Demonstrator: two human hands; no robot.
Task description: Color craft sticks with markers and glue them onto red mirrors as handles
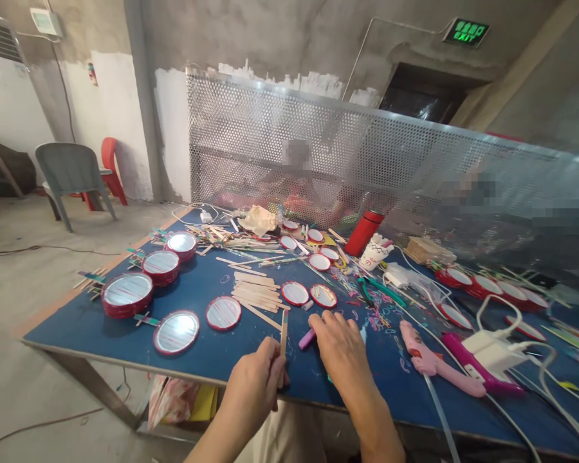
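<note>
Twelve was taken as straight away from the person. On the table (207, 357), red-rimmed stacks (127, 294) were seen at ten o'clock from the hands, with a handled disc (176, 332) nearer. A plain disc (223, 313) was placed at eleven from the left hand (258, 376), loose sticks (255, 292) at twelve. The left hand was closed, and one wooden stick (284, 334) was gripped by its near end, long axis roughly twelve to six, far tip free and dark-coloured. At three from that stick, just beside it but not touching, a purple tube (307, 339) was angled about eight to two. It was reached more closely by the right hand (338, 344), which was half curled, palm down; the tube's far end seemed pinched by thumb and forefinger, exact contact partly hidden. At three from the right hand, well apart, a pink glue gun (422, 357) was laid.
</note>
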